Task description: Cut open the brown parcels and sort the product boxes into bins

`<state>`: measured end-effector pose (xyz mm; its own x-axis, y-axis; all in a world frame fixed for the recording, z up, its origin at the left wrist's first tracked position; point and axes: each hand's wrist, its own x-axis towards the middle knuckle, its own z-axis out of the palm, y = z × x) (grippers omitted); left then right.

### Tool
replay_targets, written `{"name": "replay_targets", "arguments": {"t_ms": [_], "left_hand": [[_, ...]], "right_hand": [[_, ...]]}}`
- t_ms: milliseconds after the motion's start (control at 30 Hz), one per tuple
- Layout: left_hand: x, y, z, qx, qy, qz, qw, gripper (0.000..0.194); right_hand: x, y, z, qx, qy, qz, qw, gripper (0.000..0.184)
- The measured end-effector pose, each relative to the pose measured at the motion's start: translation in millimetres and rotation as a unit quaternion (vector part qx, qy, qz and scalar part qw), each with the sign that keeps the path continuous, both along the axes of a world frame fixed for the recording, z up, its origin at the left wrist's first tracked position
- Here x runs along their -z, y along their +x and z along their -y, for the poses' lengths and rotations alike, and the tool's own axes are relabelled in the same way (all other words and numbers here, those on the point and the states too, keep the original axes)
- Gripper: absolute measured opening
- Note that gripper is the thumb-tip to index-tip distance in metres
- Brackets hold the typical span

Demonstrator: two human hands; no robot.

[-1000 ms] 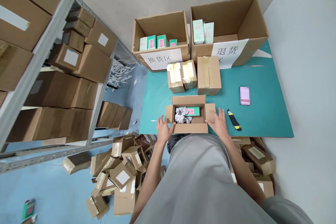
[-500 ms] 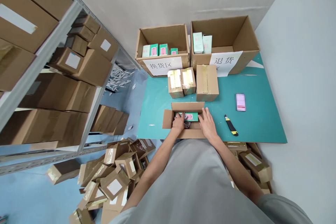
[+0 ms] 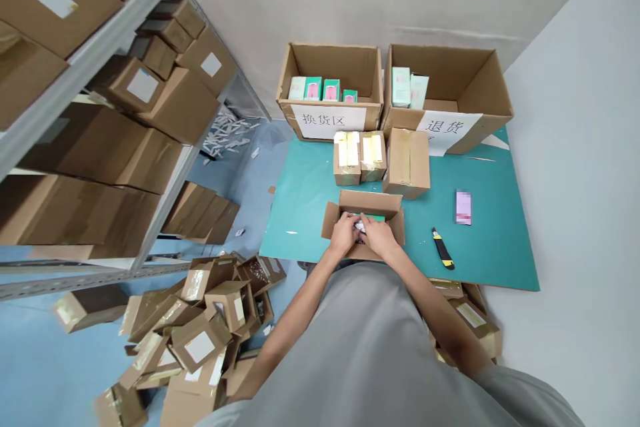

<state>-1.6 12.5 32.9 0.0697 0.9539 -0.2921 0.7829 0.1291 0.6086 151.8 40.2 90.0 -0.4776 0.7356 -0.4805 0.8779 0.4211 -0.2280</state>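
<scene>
An open cardboard box (image 3: 370,199) stands at the front edge of the green table, flaps spread. Inside it lies a green product box (image 3: 376,218), mostly covered by my hands. My left hand (image 3: 344,232) and my right hand (image 3: 379,235) meet over the carton, fingers bent and closed on a small crumpled grey-white wad (image 3: 360,225). What the wad is made of is too small to tell. To the right, a black and yellow box cutter (image 3: 443,250) rests on the table.
Behind the open box stand two small taped cartons (image 3: 347,177) and a larger taped carton (image 3: 406,163). Two big labelled boxes (image 3: 330,122) (image 3: 493,117) hold product boxes. A phone (image 3: 463,207) lies right. Loaded shelving (image 3: 165,200) and a heap of cartons (image 3: 200,347) are left.
My right hand has left the box's right side and moved left to join my left hand at the crumpled wad. The camera view has shifted slightly.
</scene>
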Motion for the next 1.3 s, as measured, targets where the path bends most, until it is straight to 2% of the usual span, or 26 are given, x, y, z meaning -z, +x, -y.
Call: {"name": "replay_targets", "arguments": {"t_ms": [133,200,267,367,467,533,667,800,900,967,1033,1133,1233,1300], "left_hand": [[-33.2,-44,12,-0.108,0.160,0.126,0.973,0.046],[-47.1,-74,17,-0.155,0.200,0.133,0.958,0.044],[-53.2,-105,21,-0.193,0.212,0.113,0.951,0.042],[-43.8,-145,26,-0.234,0.192,0.077,0.950,0.038],[-18.3,-172,31,-0.252,0.140,0.059,0.956,0.041],[1.5,-181,33,-0.248,0.099,0.052,0.962,0.043],[37.1,-180,31,-0.228,0.029,0.043,0.972,0.042],[65.8,-160,23,-0.208,-0.015,0.037,0.977,0.037],[83.3,-140,17,-0.208,-0.036,0.024,0.977,0.038],[92.0,-128,14,-0.217,-0.049,0.010,0.975,0.044],[97.3,-117,14,-0.228,-0.058,-0.001,0.972,0.056],[97.4,-109,19,-0.246,-0.050,-0.006,0.968,0.073],[90.7,-109,30,-0.268,-0.034,-0.007,0.963,0.073],[85.6,-113,41,-0.289,-0.019,-0.010,0.957,0.071]], "right_hand": [[-31.1,-27,-8,-0.001,0.040,-0.130,0.991,0.066],[-38.8,-55,-12,-0.029,0.057,-0.204,0.977,0.065],[-37.5,-90,-16,-0.052,0.062,-0.239,0.968,0.065],[-23.0,-142,-18,-0.073,0.053,-0.219,0.972,0.064],[-5.3,-176,-15,-0.088,0.043,-0.175,0.980,0.062],[3.0,-184,-10,-0.090,0.041,-0.164,0.982,0.060],[6.7,-172,1,-0.056,0.049,-0.197,0.978,0.052],[0.0,-131,7,0.042,0.070,-0.214,0.973,0.039],[-1.2,-94,3,0.111,0.059,-0.136,0.983,0.035],[4.5,-73,-4,0.123,0.029,-0.063,0.990,0.034],[15.5,-60,-12,0.107,-0.008,0.001,0.994,0.034],[36.8,-58,-23,0.056,-0.051,0.059,0.995,0.043],[52.9,-65,-28,0.019,-0.061,0.088,0.994,0.043],[56.7,-68,-29,0.009,-0.058,0.096,0.994,0.041]]}}
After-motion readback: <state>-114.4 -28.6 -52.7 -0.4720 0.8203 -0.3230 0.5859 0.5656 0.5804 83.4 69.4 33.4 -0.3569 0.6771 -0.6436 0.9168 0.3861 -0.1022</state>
